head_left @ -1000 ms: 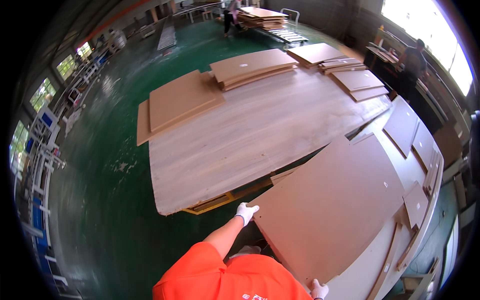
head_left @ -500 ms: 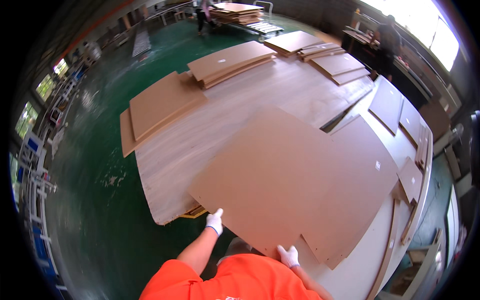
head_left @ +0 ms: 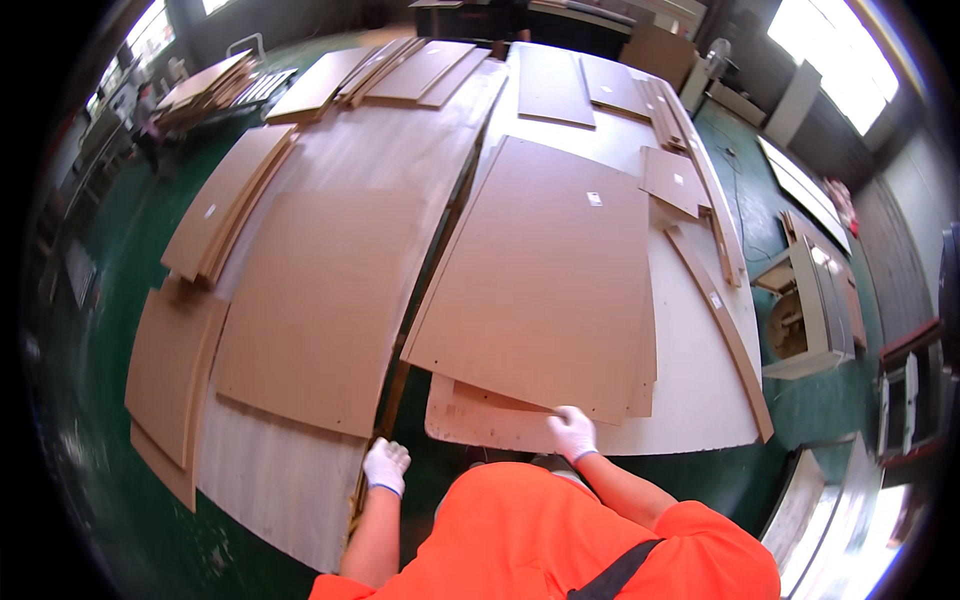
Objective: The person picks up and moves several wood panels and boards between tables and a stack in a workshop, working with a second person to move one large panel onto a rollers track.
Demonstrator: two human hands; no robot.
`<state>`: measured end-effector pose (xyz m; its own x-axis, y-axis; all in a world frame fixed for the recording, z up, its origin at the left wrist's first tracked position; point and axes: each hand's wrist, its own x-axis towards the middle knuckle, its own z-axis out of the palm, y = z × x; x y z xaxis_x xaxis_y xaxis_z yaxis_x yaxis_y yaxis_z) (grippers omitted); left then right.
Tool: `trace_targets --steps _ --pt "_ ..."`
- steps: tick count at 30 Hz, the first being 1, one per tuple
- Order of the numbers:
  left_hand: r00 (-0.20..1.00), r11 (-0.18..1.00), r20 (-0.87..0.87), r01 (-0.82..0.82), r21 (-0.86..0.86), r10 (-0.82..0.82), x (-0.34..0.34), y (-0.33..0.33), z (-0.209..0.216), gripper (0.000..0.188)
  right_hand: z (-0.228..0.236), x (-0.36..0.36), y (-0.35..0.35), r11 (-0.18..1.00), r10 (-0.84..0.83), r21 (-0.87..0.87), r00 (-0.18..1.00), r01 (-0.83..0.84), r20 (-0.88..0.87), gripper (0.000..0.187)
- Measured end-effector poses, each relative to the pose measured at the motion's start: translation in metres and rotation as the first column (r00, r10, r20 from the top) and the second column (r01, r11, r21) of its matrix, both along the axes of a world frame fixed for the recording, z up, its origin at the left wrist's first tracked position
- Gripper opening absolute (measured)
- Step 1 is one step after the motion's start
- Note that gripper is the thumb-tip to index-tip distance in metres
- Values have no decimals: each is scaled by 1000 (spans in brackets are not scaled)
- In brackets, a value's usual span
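Note:
A large brown board lies on the left, wood-grained table surface. Just off its near right corner is my left hand in a white glove, fingers loosely bent and apart, with nothing seen in them. To the right, a stack of large brown boards with a small white label rests on the white table surface; its top board has small holes along the near edge. My right hand, also white-gloved, grips that near edge, its fingertips partly hidden by the board.
Smaller brown board stacks line the left table's far side and left edge. A long narrow strip and a small labelled panel lie at the right. A dark gap separates the tables. Another person stands far left.
The large board that both hands held has come down on the left table. My left hand has let go; my right hand is now at the right stack. The view has turned right.

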<state>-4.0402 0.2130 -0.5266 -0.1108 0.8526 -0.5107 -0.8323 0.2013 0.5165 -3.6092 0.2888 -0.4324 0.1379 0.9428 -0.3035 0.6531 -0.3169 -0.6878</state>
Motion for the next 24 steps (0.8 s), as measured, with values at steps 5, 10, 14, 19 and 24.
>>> trace_targets --steps 5,10,14,19,24 --pt "269 996 -961 76 -44 -63 54 91 40 32 9 76 -19 927 -373 148 801 344 468 71" --pt "-563 921 -789 117 -371 -246 59 226 67 54 17 111 5 877 -377 -159 854 454 359 76" --pt "-528 817 -700 23 -577 -480 86 267 81 67 18 132 12 862 -343 -263 881 433 326 68" --pt "-126 795 -816 184 -578 -564 54 247 60 74 9 146 27 896 -354 -172 893 409 278 67" --pt "-67 826 -840 157 -541 -538 126 155 73 58 7 229 15 900 -189 -313 918 304 347 65"
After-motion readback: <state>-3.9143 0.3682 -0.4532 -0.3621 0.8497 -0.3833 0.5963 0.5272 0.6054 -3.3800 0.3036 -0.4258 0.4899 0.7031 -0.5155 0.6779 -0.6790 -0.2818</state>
